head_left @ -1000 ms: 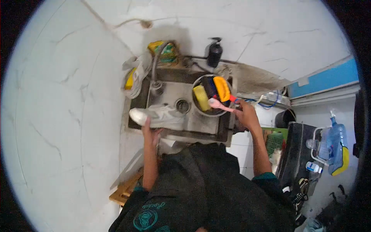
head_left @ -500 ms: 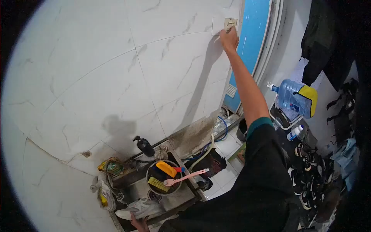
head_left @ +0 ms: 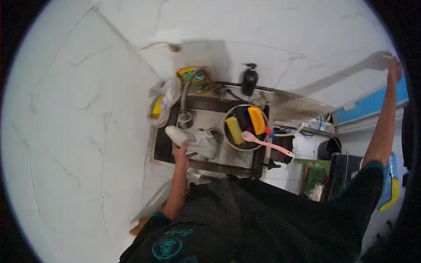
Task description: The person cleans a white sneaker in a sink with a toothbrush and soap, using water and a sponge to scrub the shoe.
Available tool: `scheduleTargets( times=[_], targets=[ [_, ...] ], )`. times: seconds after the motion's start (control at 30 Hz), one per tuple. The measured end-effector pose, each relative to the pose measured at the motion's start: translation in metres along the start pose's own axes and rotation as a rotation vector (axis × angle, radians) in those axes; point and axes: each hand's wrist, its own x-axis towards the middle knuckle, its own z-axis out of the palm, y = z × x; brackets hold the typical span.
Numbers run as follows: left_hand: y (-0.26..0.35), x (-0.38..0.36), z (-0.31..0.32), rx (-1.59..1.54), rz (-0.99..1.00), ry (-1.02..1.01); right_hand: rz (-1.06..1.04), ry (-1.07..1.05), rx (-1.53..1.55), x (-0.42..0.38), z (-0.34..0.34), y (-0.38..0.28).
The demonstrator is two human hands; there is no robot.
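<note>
Shoe (head_left: 199,143) is showing white and grey; long-handled brush (head_left: 267,143) is showing pink. Sponge (head_left: 235,130) is reading yellow, chunky item (head_left: 257,120) orange with red and blue at one end. Pump bottle (head_left: 249,82) is looking black. Wall (head_left: 109,87) is showing grey veining on white. Shirt (head_left: 245,219) is showing black, print (head_left: 167,247) teal. Basket (head_left: 315,179), blurry, is probably showing green mesh.
</note>
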Motion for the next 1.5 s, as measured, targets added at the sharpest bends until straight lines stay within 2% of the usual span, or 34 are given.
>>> scheduleTargets(
  times=[0.03, 0.07, 0.13, 0.17, 0.23, 0.27, 0.33, 0.37, 0.4, 0.47, 0.57, 0.67, 0.77, 0.87, 0.97, 1.07, 1.17, 1.27, 1.3, 1.4, 1.43, 1.5],
  targets=[
    [0.004, -0.005, 0.006, 0.019, 0.031, 0.012, 0.032, 0.072, 0.091, -0.015, -0.026, 0.001],
    [0.005, -0.007, 0.009, 0.039, 0.054, 0.023, 0.054, 0.104, -0.064, -0.056, -0.054, -0.040],
    [0.012, -0.011, 0.015, 0.137, 0.072, 0.057, 0.009, -0.102, 0.952, -0.190, -0.142, -0.159],
    [0.015, -0.010, 0.016, 0.189, 0.078, 0.067, -0.050, -0.178, 0.924, -0.281, -0.220, -0.250],
    [-0.013, 0.023, -0.001, 0.281, 0.205, 0.091, 0.133, -0.606, 1.222, -0.416, -0.262, -0.297],
    [-0.014, 0.025, -0.001, 0.316, 0.265, 0.090, -0.011, -0.939, 1.109, -0.482, -0.279, -0.317],
    [-0.018, 0.034, -0.002, 0.423, 0.370, 0.095, -0.318, -1.249, 1.440, -0.606, -0.298, -0.358],
    [-0.026, 0.043, -0.005, 0.493, 0.414, 0.094, -0.048, -1.701, 1.166, -0.664, -0.311, -0.365],
    [-0.030, 0.052, -0.005, 0.560, 0.464, 0.092, -0.245, -1.741, 0.917, -0.695, -0.324, -0.384],
    [-0.027, 0.048, 0.006, 0.592, 0.464, 0.116, -0.327, -1.447, 0.972, -0.781, -0.325, -0.389],
    [-0.019, 0.039, 0.022, 0.548, 0.450, 0.083, -0.223, -1.554, 0.875, -0.818, -0.330, -0.403],
    [-0.033, 0.050, 0.012, 0.739, 0.365, 0.117, -0.050, -1.652, 0.948, -0.827, -0.316, -0.395],
    [-0.012, 0.039, 0.007, 0.768, 0.333, -0.050, 0.132, -1.860, 1.087, -0.841, -0.289, -0.378],
    [-0.009, 0.057, -0.006, 0.711, 0.394, -0.162, 0.169, -1.844, 1.033, -0.866, -0.281, -0.367],
    [-0.013, 0.074, -0.008, 0.626, 0.436, -0.180, 0.088, -1.800, 1.092, -0.847, -0.290, -0.382],
    [-0.002, 0.071, -0.003, 0.611, 0.363, -0.221, 0.027, -1.756, 0.991, -0.843, -0.293, -0.391],
    [-0.025, 0.091, -0.015, 0.680, 0.515, -0.210, -0.089, -1.634, 0.880, -0.864, -0.288, -0.388],
    [-0.009, 0.073, 0.005, 0.807, 0.622, -0.128, -0.063, -1.646, 0.843, -0.848, -0.302, -0.409],
    [-0.003, 0.070, 0.009, 0.883, 0.598, -0.069, -0.063, -1.601, 0.875, -0.849, -0.308, -0.411],
    [0.008, 0.071, 0.003, 0.684, 0.534, -0.195, -0.131, -1.434, 0.886, -0.844, -0.315, -0.421],
    [-0.001, 0.082, -0.008, 0.618, 0.578, -0.242, -0.157, -1.458, 0.880, -0.845, -0.314, -0.416],
    [-0.009, 0.092, -0.025, 0.508, 0.534, -0.215, -0.174, -1.422, 0.831, -0.847, -0.315, -0.404]
  ],
)
